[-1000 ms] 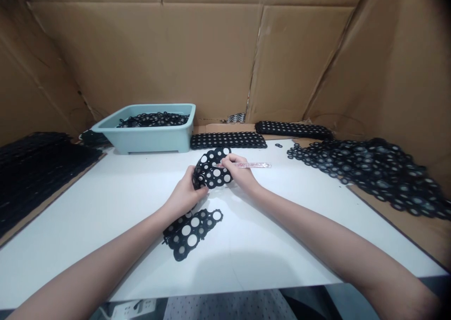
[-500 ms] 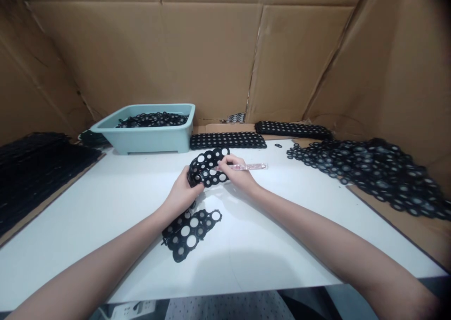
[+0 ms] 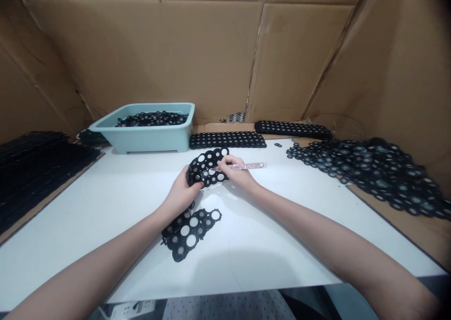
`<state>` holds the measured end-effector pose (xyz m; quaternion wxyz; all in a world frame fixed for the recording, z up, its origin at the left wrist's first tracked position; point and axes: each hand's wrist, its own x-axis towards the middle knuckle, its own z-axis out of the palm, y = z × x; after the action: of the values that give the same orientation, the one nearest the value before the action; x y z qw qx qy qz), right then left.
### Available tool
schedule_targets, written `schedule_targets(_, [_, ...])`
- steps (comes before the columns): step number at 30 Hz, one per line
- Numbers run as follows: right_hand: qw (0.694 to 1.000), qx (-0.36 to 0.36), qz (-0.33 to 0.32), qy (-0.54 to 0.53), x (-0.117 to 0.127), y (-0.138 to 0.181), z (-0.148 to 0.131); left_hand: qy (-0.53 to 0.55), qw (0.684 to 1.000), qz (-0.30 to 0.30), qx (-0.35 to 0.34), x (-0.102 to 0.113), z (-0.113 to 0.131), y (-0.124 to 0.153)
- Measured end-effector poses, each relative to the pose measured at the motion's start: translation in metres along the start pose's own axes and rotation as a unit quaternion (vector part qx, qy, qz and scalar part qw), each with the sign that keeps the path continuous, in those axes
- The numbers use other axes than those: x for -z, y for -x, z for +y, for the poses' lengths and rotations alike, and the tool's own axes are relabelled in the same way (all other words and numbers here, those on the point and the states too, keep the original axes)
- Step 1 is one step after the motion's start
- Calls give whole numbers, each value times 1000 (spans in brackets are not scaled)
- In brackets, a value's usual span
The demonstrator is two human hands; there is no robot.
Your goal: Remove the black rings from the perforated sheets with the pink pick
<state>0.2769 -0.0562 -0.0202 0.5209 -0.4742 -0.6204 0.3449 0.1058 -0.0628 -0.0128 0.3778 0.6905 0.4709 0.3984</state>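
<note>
Left hand: the left hand (image 3: 181,193) is curled, with the fingers cupped under and around a black perforated strip (image 3: 200,169). The grip lifts the strip off the bench and bends it, seemingly to hold it steady and turn its holes toward the other hand.

Right hand: the right hand (image 3: 236,172) pinches a translucent pink pen-shaped tool (image 3: 248,166) between thumb and fingers, like a pencil. The tool's handle points away to the right. Its tip is hidden at the strip, so the exact contact cannot be told.

Held strip: one, above the bench's middle, between the two hands.

On the bench: one more black perforated piece (image 3: 183,241) lies flat just beyond the left wrist, on the white bench (image 3: 246,259). One tiny black piece (image 3: 278,144) lies near the far edge.

Far edge: one pale teal plastic tub (image 3: 148,144) holds a loose pile of black perforated pieces (image 3: 151,119). Two long black perforated strips (image 3: 227,140) (image 3: 292,129) lie to its right, one behind the other.

Sides: a large heap of black perforated pieces (image 3: 366,172) sits at right. A dark stack of sheets (image 3: 38,169) sits at left, its count unreadable. Cardboard walls (image 3: 211,52) surround the bench.
</note>
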Motion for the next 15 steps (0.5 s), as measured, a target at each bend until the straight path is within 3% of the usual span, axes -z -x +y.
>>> schedule_targets(15, [999,-26,-24,23,-2,0,6,-15,999,-42,-21,-1,3,4])
